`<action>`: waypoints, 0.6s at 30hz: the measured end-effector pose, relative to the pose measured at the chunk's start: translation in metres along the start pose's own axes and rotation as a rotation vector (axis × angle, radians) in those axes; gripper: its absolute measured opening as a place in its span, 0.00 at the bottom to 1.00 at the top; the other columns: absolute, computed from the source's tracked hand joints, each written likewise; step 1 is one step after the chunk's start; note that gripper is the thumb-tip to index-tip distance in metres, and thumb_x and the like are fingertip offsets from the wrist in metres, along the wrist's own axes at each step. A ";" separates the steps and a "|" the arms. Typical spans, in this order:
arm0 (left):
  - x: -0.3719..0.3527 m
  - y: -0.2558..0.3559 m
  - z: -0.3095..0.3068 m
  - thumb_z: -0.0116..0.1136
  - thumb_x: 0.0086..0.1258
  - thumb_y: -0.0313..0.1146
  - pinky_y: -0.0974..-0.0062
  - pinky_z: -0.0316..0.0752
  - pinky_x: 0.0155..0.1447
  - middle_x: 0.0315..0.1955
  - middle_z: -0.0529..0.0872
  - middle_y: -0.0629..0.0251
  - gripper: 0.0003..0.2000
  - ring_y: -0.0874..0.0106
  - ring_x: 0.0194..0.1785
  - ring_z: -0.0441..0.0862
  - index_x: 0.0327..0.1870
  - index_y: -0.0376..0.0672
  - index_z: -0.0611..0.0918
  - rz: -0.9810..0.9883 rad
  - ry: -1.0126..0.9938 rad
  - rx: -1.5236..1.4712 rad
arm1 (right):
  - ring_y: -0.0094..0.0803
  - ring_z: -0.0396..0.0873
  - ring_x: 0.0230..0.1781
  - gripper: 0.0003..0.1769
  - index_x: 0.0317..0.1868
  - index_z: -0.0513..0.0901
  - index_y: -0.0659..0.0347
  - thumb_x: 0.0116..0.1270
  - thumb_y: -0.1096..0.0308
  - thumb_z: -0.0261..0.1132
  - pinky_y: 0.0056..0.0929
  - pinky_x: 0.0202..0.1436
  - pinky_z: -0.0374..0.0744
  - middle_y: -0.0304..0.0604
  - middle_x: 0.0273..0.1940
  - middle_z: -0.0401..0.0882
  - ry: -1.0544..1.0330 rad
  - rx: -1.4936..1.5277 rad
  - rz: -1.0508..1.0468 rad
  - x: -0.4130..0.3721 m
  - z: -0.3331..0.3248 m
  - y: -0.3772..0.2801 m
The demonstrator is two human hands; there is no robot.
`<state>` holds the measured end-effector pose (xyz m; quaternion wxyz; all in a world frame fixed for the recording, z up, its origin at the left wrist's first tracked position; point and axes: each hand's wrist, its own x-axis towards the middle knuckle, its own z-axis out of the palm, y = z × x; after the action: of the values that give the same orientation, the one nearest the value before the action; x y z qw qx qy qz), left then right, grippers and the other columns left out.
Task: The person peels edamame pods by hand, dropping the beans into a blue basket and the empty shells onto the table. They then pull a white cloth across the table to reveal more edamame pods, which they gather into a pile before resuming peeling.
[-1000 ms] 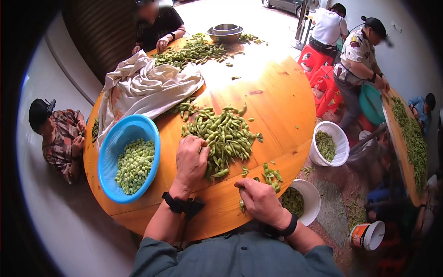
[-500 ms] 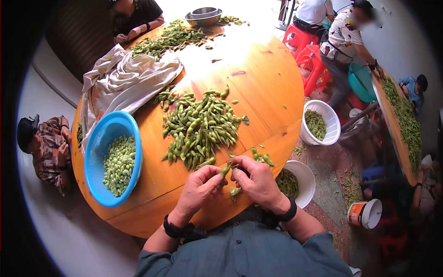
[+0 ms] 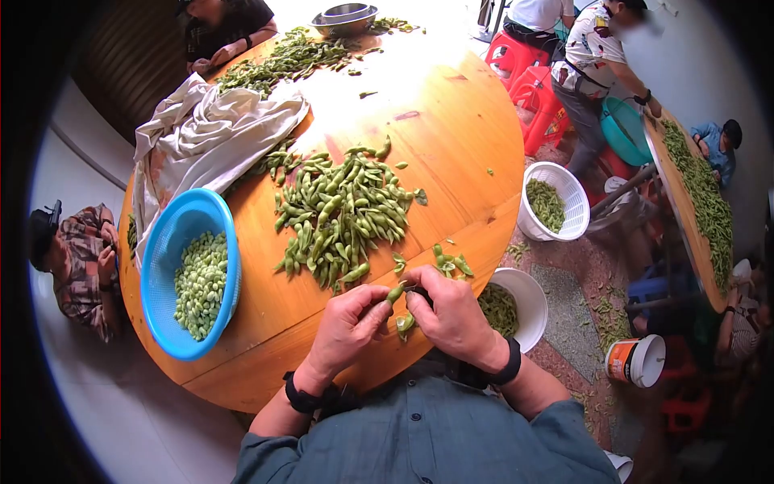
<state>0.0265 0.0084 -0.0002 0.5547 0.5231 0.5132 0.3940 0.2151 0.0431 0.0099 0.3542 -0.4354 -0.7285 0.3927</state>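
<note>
My left hand point(image 3: 348, 323) pinches a green soybean pod point(image 3: 396, 293) between thumb and fingers at the table's near edge. Close against it, my right hand point(image 3: 451, 315) is closed around a small dark tool point(image 3: 418, 291), mostly hidden by the fingers, at the pod's upper end. Opened pod shells point(image 3: 405, 324) lie just below the hands. Beyond them is a heap of whole soybean pods point(image 3: 347, 214). To the left, a blue plastic basket point(image 3: 164, 282) contains shelled green beans point(image 3: 201, 282).
The round wooden table point(image 3: 451, 161) also bears a crumpled cloth point(image 3: 201, 145), more pods point(image 3: 282, 64) and metal bowls point(image 3: 345, 22). On the floor at right stand a white bucket point(image 3: 532, 310), a white basket point(image 3: 574, 202) and a tipped-looking bucket point(image 3: 637, 360). Several people sit or stand around.
The whole view has shifted slightly, moving the table and its contents a little left and up. Both hands stay together at the pod, with the same grip.
</note>
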 end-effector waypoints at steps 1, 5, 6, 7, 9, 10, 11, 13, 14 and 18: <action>-0.001 0.002 0.001 0.56 0.75 0.26 0.82 0.76 0.31 0.30 0.81 0.69 0.07 0.82 0.26 0.79 0.49 0.34 0.81 -0.002 0.000 0.000 | 0.49 0.86 0.38 0.10 0.48 0.78 0.69 0.66 0.76 0.61 0.37 0.41 0.82 0.57 0.36 0.84 -0.003 -0.006 -0.003 0.000 0.000 0.000; -0.002 0.001 0.004 0.58 0.72 0.23 0.78 0.76 0.33 0.31 0.80 0.66 0.07 0.77 0.29 0.80 0.47 0.34 0.80 0.240 0.043 0.293 | 0.51 0.85 0.36 0.10 0.47 0.78 0.69 0.66 0.76 0.61 0.39 0.39 0.81 0.57 0.35 0.83 -0.010 -0.041 -0.004 -0.002 0.004 0.001; -0.001 -0.002 0.004 0.59 0.71 0.22 0.77 0.76 0.34 0.31 0.79 0.66 0.07 0.76 0.30 0.81 0.47 0.34 0.80 0.351 0.061 0.411 | 0.51 0.84 0.36 0.09 0.47 0.78 0.68 0.66 0.77 0.60 0.39 0.38 0.81 0.57 0.34 0.83 -0.008 -0.052 -0.004 -0.003 0.005 0.001; -0.002 -0.002 0.004 0.59 0.71 0.22 0.77 0.76 0.34 0.31 0.79 0.66 0.07 0.76 0.30 0.81 0.47 0.34 0.80 0.354 0.059 0.411 | 0.51 0.84 0.35 0.09 0.46 0.77 0.68 0.66 0.77 0.60 0.40 0.38 0.80 0.56 0.33 0.83 -0.004 -0.064 -0.004 -0.003 0.005 0.001; -0.005 -0.002 0.003 0.61 0.70 0.23 0.75 0.76 0.36 0.32 0.80 0.65 0.08 0.76 0.33 0.81 0.47 0.34 0.80 0.358 0.049 0.454 | 0.50 0.84 0.34 0.09 0.46 0.78 0.67 0.66 0.77 0.60 0.39 0.37 0.80 0.55 0.33 0.82 -0.012 -0.037 -0.028 -0.003 0.003 0.001; -0.006 -0.004 0.002 0.61 0.70 0.23 0.75 0.76 0.36 0.32 0.80 0.65 0.08 0.76 0.33 0.81 0.47 0.34 0.80 0.356 0.048 0.452 | 0.48 0.84 0.33 0.08 0.46 0.78 0.66 0.66 0.78 0.59 0.38 0.36 0.80 0.55 0.32 0.82 -0.026 -0.006 -0.054 -0.003 0.003 0.001; -0.006 -0.007 -0.001 0.62 0.70 0.24 0.77 0.76 0.35 0.32 0.81 0.67 0.08 0.77 0.32 0.80 0.47 0.34 0.80 0.223 0.006 0.283 | 0.48 0.84 0.33 0.08 0.46 0.78 0.66 0.66 0.78 0.59 0.38 0.36 0.80 0.55 0.32 0.82 -0.028 -0.006 -0.052 -0.003 0.002 0.001; -0.007 0.002 -0.001 0.65 0.69 0.27 0.82 0.75 0.32 0.30 0.82 0.71 0.10 0.81 0.28 0.79 0.49 0.37 0.80 -0.163 -0.043 -0.156 | 0.44 0.83 0.30 0.08 0.45 0.79 0.64 0.66 0.78 0.59 0.34 0.35 0.79 0.54 0.31 0.81 -0.069 0.031 -0.048 -0.003 0.002 0.002; -0.006 0.003 -0.004 0.65 0.69 0.27 0.82 0.75 0.32 0.30 0.82 0.71 0.10 0.81 0.28 0.79 0.49 0.37 0.80 -0.165 -0.042 -0.154 | 0.44 0.83 0.30 0.08 0.45 0.79 0.64 0.66 0.78 0.59 0.34 0.35 0.79 0.54 0.31 0.81 -0.069 0.034 -0.048 -0.002 0.003 0.003; -0.002 0.002 -0.018 0.67 0.69 0.29 0.85 0.73 0.30 0.27 0.82 0.73 0.11 0.83 0.25 0.77 0.48 0.37 0.81 -0.197 -0.084 -0.265 | 0.34 0.81 0.28 0.07 0.44 0.80 0.65 0.67 0.78 0.59 0.30 0.34 0.78 0.48 0.30 0.80 -0.092 0.158 -0.031 -0.001 0.001 0.001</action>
<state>0.0085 0.0103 0.0036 0.6756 0.4088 0.4818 0.3798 0.2147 0.0425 0.0089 0.3595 -0.3763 -0.7175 0.4630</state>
